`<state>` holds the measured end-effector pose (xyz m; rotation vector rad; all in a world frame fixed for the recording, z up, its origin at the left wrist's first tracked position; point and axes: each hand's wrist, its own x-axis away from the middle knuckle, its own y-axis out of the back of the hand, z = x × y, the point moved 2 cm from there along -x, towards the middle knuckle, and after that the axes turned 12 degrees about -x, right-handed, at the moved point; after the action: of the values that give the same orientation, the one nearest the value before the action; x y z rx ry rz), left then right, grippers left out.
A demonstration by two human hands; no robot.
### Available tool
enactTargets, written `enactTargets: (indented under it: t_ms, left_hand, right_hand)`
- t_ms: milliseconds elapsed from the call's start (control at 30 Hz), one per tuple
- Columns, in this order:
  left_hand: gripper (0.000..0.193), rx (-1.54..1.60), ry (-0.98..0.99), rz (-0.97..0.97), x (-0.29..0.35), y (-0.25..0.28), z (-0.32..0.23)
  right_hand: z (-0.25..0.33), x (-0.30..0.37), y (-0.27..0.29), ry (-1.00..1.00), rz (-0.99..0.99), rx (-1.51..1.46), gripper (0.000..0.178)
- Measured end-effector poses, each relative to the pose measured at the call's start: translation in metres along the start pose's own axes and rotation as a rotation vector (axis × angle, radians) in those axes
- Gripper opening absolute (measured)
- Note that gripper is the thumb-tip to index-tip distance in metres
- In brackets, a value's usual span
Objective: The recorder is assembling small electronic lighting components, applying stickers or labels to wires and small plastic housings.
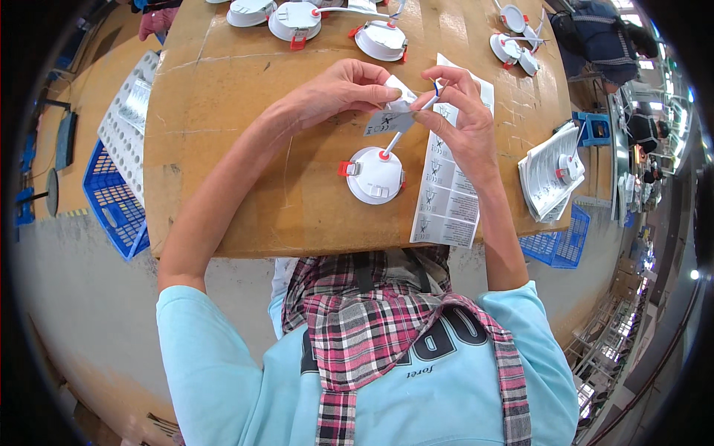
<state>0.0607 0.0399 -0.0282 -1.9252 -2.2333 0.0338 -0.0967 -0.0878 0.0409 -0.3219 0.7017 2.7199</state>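
A round white downlight (375,182) with red spring clips lies face down on the table in front of me. Its white cable (392,143) runs up between my hands and ends in bare coloured wires. My left hand (338,93) pinches a small white printed label (389,121), folded around or against the cable; the exact wrap is partly covered by fingers. My right hand (467,123) holds the cable near its wire end, with thumb and fingertips beside the label's right edge. Under my right wrist lies a long strip sheet of printed labels (446,204).
Several more downlights (295,24) sit along the far side of the wooden table (223,186), others (506,48) at the far right. A paper stack (543,182) bears a small white fitting (570,169). Blue crates (111,204) stand beside the table; another person (606,41) is at far right.
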Motion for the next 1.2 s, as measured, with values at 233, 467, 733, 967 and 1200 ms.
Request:
enactTargets:
  t_ms: [233,467,733,967,1200]
  left_hand:
    - [0.02,-0.002,-0.065,-0.079,0.005,-0.008,-0.009]
    - [0.018,-0.033,-0.001,-0.087,0.006,-0.001,-0.003]
    - [0.016,-0.001,-0.031,-0.109,0.007,-0.005,-0.007]
    - [0.018,-0.023,0.02,-0.122,0.009,-0.002,0.0]
    - [0.02,-0.084,-0.054,-0.135,0.01,-0.005,-0.012]
  right_hand:
    - [-0.004,0.006,-0.007,-0.074,-0.106,-0.252,0.011]
    - [-0.001,0.008,-0.016,-0.229,-0.211,-0.338,0.009]
    - [-0.001,0.008,-0.014,-0.24,-0.253,-0.336,0.01]
    - [-0.001,0.007,-0.016,-0.248,-0.269,-0.315,0.009]
    - [-0.001,0.005,-0.015,-0.223,-0.292,-0.26,0.009]
